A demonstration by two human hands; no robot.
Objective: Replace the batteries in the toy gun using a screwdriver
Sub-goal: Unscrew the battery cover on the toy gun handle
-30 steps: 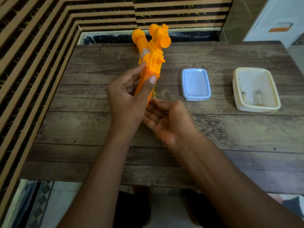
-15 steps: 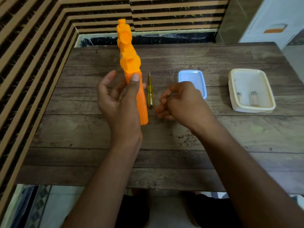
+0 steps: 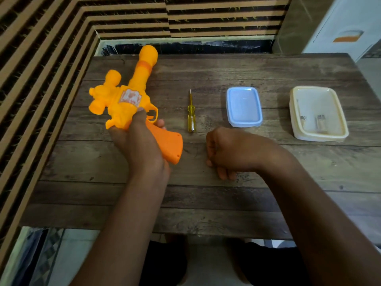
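Barely started, I reckon: L grip (image 3: 140,141) wraps the toy gun (image 3: 132,104) at 10 o'clock over the counter (image 3: 226,203), R grip (image 3: 231,149) curled, seemingly empty, screwdriver (image 3: 191,112) untouched at 12, likely batts (image 3: 320,120) in cream tub (image 3: 318,137) at 2, so unscrewing, swap, closing all left.

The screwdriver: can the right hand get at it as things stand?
Probably yes. The right hand rests on the table close to the screwdriver, handle end nearest, nothing between them; the left hand holds the toy gun clear on the other side.
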